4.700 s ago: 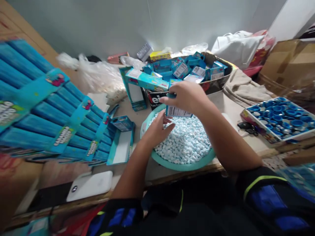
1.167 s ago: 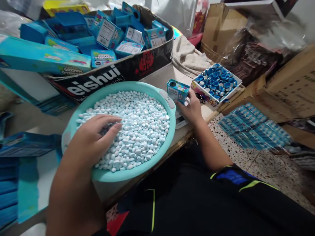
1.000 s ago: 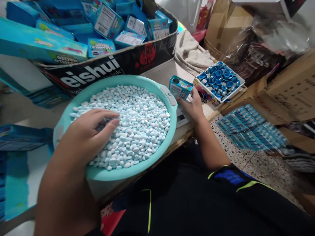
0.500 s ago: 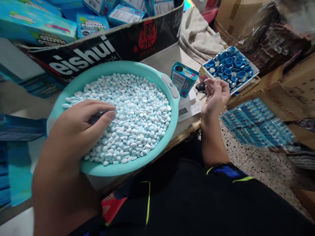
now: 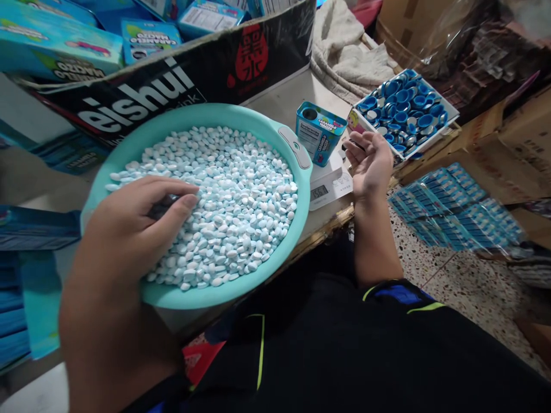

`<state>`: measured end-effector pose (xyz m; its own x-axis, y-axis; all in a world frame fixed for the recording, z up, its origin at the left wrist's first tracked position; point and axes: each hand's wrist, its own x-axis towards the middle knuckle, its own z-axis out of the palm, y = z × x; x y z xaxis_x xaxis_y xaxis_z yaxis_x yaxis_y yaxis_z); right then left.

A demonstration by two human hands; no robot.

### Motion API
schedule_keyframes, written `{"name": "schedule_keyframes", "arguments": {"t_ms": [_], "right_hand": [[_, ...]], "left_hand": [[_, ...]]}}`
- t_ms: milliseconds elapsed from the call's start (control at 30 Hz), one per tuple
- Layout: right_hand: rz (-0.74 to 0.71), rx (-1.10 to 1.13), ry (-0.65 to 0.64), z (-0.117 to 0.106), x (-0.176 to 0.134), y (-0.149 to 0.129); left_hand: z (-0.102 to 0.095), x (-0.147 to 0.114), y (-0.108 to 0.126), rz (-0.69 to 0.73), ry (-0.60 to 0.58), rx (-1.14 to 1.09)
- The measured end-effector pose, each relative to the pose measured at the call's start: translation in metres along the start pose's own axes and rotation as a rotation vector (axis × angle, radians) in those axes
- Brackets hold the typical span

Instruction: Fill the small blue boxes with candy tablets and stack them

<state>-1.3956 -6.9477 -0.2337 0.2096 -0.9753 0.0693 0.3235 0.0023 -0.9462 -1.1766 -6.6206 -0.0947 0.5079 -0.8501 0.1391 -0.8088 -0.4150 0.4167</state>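
My left hand (image 5: pixel 129 229) rests, loosely curled with thumb and forefinger slightly apart, on small white and pale-blue candies (image 5: pixel 232 201). They fill a turquoise basin (image 5: pixel 210 298). The undersides of its fingers are hidden. To the right, my right hand (image 5: pixel 372 160) is turned palm up, fingers bent and apart, with nothing visible in it. Close to its fingertips, a blue candy tin (image 5: pixel 321 135) with a round opening in its top stands on a white digital scale (image 5: pixel 331 189). The scale's display is lit, its digits hard to read.
Behind the basin, a black cardboard carton (image 5: pixel 219 71) holds several blue candy boxes. A white tray (image 5: pixel 357 123) of blue caps (image 5: pixel 402 117) lies beyond my right hand. A pale cloth (image 5: pixel 340 51) is at the back. Plastic-wrapped blue packs (image 5: pixel 456 209) lie lower right.
My right hand has drawn slightly down from beside the tin, its bunched fingers now spread with the palm up. The scale's reading has changed. My left hand has stayed put.
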Motion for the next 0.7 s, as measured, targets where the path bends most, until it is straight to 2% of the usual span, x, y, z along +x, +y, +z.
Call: {"name": "schedule_keyframes", "arguments": {"t_ms": [167, 233, 300, 367, 433, 500, 567, 633, 700], "right_hand": [[0.025, 0.004, -0.007, -0.004, 0.005, 0.005], [-0.038, -0.054, -0.003, -0.003, 0.001, 0.003], [-0.159, -0.148, -0.026, 0.000, -0.007, -0.004], [-0.308, -0.274, -0.120, 0.005, -0.015, -0.012], [-0.442, -0.412, -0.265, 0.011, -0.021, -0.018], [-0.527, -0.531, -0.399, 0.019, -0.021, -0.019], [-0.575, -0.614, -0.463, 0.025, -0.018, -0.017], [-0.622, -0.662, -0.430, 0.030, -0.016, -0.016], [-0.702, -0.656, -0.295, 0.032, -0.018, -0.022]], "left_hand": [[-0.001, -0.001, 0.004, -0.012, 0.001, -0.006], [-0.001, -0.001, 0.003, -0.003, 0.002, -0.007], [-0.001, 0.000, 0.002, -0.003, -0.003, -0.009], [0.000, 0.000, 0.000, 0.000, -0.008, -0.014], [0.000, 0.001, -0.001, 0.013, -0.010, -0.025], [0.000, 0.001, -0.001, 0.021, -0.015, -0.038], [0.000, 0.001, -0.002, 0.027, -0.026, -0.043], [-0.001, 0.001, -0.003, 0.041, -0.035, -0.048], [0.000, 0.001, -0.004, 0.053, -0.042, -0.051]]}}
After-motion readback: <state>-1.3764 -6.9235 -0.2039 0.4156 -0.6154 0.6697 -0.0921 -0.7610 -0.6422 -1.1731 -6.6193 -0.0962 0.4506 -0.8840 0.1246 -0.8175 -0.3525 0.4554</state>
